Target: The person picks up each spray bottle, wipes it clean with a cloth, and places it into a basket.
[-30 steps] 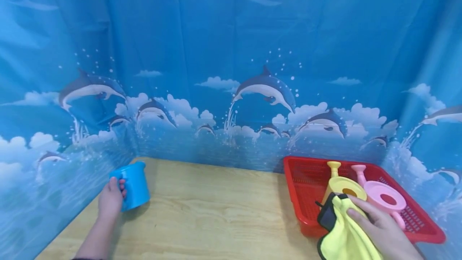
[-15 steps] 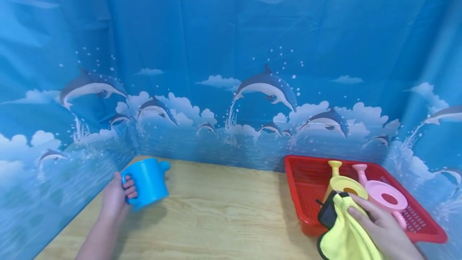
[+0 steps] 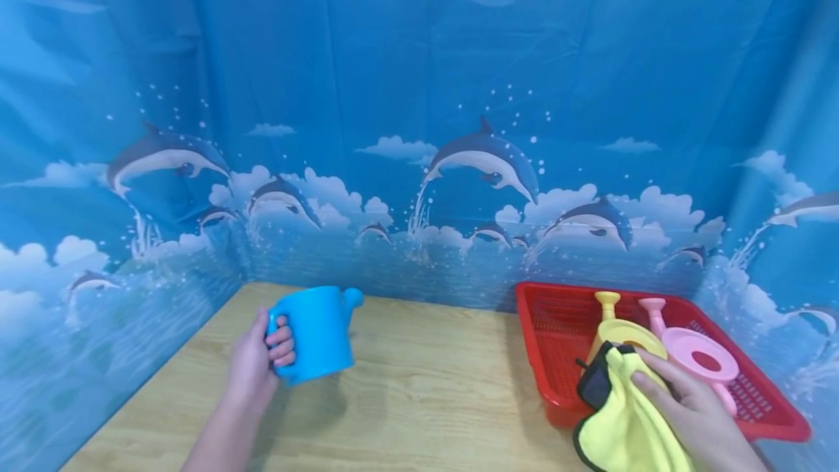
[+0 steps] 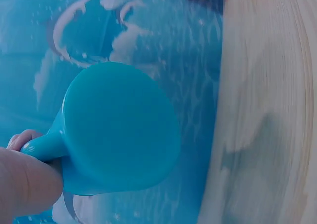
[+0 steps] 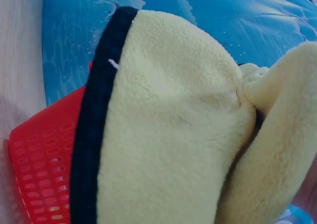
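Observation:
My left hand [image 3: 258, 359] grips a blue toy watering can [image 3: 319, 333] by its handle, holding it above the left part of the table. Its short spout points right in the head view; the left wrist view looks onto the can's smooth flat base [image 4: 121, 127]. At the right, my right hand [image 3: 688, 403] pinches a yellow cloth [image 3: 632, 421] with dark edging. The cloth hangs in front of a red basket [image 3: 547, 384] and covers part of a yellow watering can [image 3: 632, 336]. That can and a pink watering can [image 3: 700, 355] lie in the basket. In the right wrist view the cloth hides my right fingers.
The wooden table [image 3: 419, 384] spans the space between my hands, with the basket at its right end. A blue curtain [image 3: 419, 93] printed with dolphins closes off the back and both sides.
My left hand has carried the blue watering can rightward from the table's left edge, and its spout has turned to point right. The right hand and cloth have barely moved.

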Demonstrator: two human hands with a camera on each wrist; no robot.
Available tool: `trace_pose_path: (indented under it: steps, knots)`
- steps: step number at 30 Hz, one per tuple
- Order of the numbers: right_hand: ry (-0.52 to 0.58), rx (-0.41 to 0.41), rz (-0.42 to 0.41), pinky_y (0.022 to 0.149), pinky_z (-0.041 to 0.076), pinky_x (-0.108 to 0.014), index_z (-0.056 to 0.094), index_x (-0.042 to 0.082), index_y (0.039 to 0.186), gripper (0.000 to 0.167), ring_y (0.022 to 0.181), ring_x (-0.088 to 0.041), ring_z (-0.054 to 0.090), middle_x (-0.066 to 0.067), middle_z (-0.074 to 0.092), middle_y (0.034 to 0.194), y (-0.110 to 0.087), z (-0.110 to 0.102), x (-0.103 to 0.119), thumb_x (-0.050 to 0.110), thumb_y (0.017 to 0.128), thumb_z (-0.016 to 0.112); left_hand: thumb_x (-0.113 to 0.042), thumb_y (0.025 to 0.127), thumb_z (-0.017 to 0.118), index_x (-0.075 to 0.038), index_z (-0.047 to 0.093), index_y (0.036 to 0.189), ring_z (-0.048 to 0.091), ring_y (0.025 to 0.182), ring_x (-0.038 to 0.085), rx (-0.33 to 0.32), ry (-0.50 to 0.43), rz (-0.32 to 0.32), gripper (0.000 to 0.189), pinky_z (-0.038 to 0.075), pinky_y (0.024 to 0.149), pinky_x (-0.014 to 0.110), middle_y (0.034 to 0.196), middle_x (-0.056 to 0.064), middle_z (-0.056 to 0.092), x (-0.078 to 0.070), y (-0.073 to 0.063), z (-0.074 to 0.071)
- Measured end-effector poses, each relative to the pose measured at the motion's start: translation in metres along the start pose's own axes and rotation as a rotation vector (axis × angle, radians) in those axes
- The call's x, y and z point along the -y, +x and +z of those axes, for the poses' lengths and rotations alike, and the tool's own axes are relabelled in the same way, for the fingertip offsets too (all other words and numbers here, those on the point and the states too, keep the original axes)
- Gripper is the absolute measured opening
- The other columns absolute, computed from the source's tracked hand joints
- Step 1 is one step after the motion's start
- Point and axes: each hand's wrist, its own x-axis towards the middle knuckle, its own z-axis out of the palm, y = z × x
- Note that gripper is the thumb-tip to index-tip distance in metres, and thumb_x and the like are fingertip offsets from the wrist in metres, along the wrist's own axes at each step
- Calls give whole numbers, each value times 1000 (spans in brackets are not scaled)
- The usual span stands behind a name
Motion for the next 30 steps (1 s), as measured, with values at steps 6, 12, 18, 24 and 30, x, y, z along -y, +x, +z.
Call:
trace_pose_path:
  steps: [6, 12, 18, 24, 30]
  knots:
    - [16, -24, 10, 71, 53, -15, 38, -9, 141, 52, 91, 20, 50, -19, 44, 140, 0, 3, 2, 23, 102, 49, -43, 104, 20, -16, 45, 86, 20, 50, 5, 96, -27, 43, 41, 19, 49, 15, 61, -12, 30, 11, -8, 24]
    - [34, -10, 50, 72, 50, -11, 33, -10, 143, 57, 92, 28, 39, -35, 30, 147, 1, 3, 8, 29, 103, 46, -43, 105, 21, -16, 44, 88, 30, 49, 1, 135, -15, 36, 39, 27, 49, 14, 61, -13, 34, 23, -17, 55]
    - [89, -65, 79, 71, 52, -13, 31, -4, 147, 60, 91, 23, 48, -11, 47, 143, -1, 4, 5, 33, 102, 46, -41, 106, 19, -18, 40, 86, 31, 50, 0, 226, -27, 2, 38, 29, 49, 12, 61, -13, 33, 36, -20, 87]
    - [206, -187, -59, 70, 52, -10, 41, 5, 145, 48, 95, 19, 54, 41, 46, 112, -4, 14, 4, 19, 101, 51, -40, 106, 17, -17, 39, 85, 30, 48, -1, 255, -66, -40, 38, 27, 48, 12, 61, -13, 32, 49, -23, 115]
    - [230, -287, -114, 70, 49, -6, 53, 30, 133, 38, 94, 21, 53, 41, 49, 109, -10, 31, 18, 12, 99, 54, -39, 106, 16, -16, 38, 86, 30, 48, -1, 269, -77, -82, 38, 26, 48, 12, 61, -12, 30, 60, -28, 142]
